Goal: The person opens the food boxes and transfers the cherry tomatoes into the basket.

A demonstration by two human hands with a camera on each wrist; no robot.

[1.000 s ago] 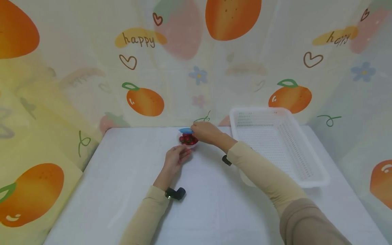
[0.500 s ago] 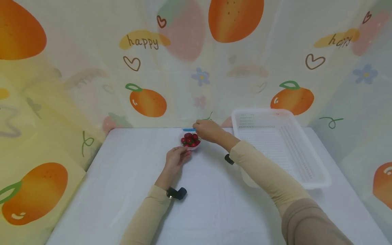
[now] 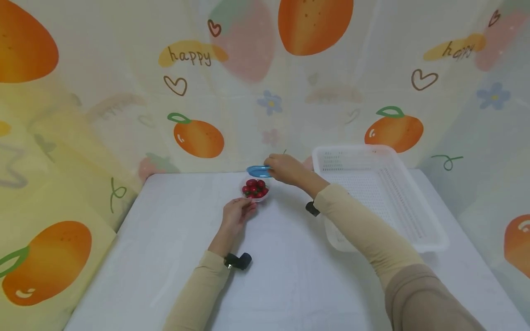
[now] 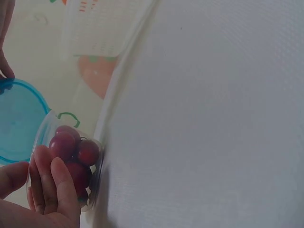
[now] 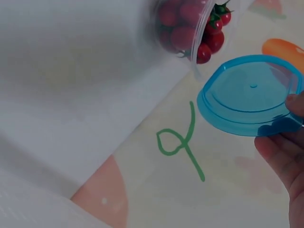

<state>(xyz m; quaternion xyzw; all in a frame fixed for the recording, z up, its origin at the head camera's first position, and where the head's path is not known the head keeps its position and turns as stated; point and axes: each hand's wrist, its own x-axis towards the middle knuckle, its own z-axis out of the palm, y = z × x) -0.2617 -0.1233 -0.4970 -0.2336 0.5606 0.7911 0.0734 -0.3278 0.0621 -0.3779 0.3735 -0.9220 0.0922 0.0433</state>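
Observation:
A small clear plastic container full of cherry tomatoes stands near the far edge of the table. At its near side my left hand holds it, with the thumb at the rim and the fingers against the wall. My right hand pinches the edge of a translucent blue lid. The lid is off the container, raised just above and behind it, and tilted. In the left wrist view the blue lid shows beyond the rim, partly cropped.
A large white perforated plastic basket stands on the right of the white-covered table, beneath my right forearm. Directly behind the table hangs a fruit-patterned cloth.
My right hand has lifted the blue lid up and away from the container, tilting it along the way, so the tomatoes are more exposed. My left hand stays at the container.

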